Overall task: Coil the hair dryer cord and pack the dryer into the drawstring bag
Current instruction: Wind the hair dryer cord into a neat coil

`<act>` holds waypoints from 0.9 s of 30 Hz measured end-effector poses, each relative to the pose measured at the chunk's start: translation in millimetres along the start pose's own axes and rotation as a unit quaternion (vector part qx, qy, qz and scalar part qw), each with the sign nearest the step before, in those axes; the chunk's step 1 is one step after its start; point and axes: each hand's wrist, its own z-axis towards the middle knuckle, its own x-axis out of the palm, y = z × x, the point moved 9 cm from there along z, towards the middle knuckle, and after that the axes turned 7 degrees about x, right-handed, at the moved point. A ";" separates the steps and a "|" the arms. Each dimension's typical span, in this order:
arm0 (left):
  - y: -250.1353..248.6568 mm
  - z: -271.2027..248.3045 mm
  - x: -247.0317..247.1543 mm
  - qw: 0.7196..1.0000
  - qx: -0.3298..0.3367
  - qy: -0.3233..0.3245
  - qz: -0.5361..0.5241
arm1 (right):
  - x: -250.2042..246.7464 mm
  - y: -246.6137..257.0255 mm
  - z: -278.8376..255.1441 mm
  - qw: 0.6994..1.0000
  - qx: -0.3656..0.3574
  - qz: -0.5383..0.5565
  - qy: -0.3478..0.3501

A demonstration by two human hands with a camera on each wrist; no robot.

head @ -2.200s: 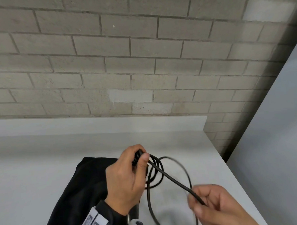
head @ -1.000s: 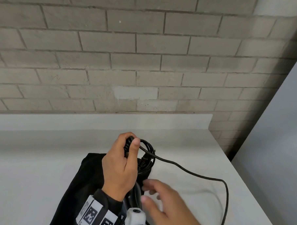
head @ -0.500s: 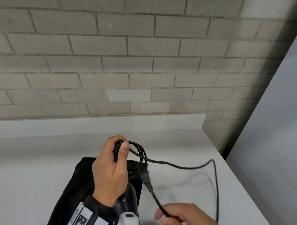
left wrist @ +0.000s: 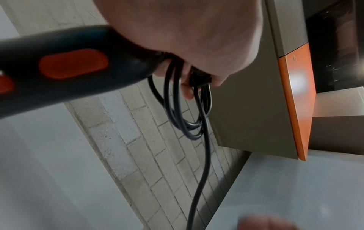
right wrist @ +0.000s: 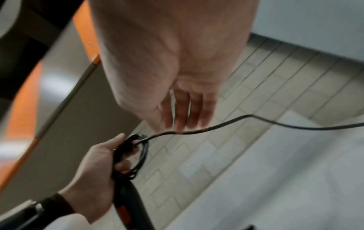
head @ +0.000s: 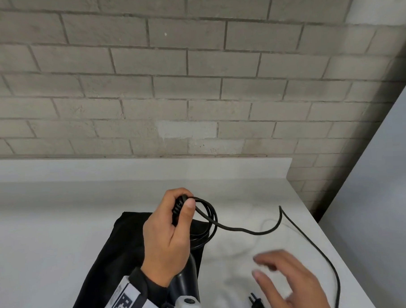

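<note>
A: Head view first: what lay on the counter (head: 60, 218)?

B: The black bag (head: 122, 257) lay flat on it, not yet opened, under the left hand (head: 168, 239). That hand gripped the dryer (left wrist: 65, 68) by the end of its handle together with several finished loops of cord (head: 266, 231), held above the bag.

A: And what had changed?

B: Half a second earlier the right hand (head: 293, 280) pinched the cord near the plug. Here it had let go: fingers spread and relaxed, holding nothing, blurred as it moved above the counter. The plug (head: 327, 302) now lay on the counter just beside that hand.

A: So the loose cord?

B: It ran slack from the coil out toward the counter's right edge, bent sharply there, then swept back down toward the plug. In the right wrist view it passed just under the fingertips (right wrist: 180, 124) without being held.

A: Meaning?

B: I'd judge the coiling only partly done. One long tail was still free, and the right hand probably needed a fresh hold on it before the next loop. Packing hadn't started.
</note>
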 end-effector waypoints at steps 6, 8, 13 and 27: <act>-5.0 -4.0 4.9 1.000 0.008 0.021 0.000 | 45.3 19.5 38.7 0.991 0.030 -0.066 0.117; -4.7 -4.1 4.7 1.000 0.006 0.018 -0.001 | 51.8 34.3 43.4 0.987 -0.010 -0.089 0.137; -4.4 -3.1 1.3 1.000 0.014 0.004 -0.017 | 19.1 86.9 49.4 0.979 -0.150 -0.118 0.076; -15.7 -11.8 7.4 0.995 0.066 0.057 -0.047 | 23.0 76.8 91.0 0.973 -0.016 0.219 0.075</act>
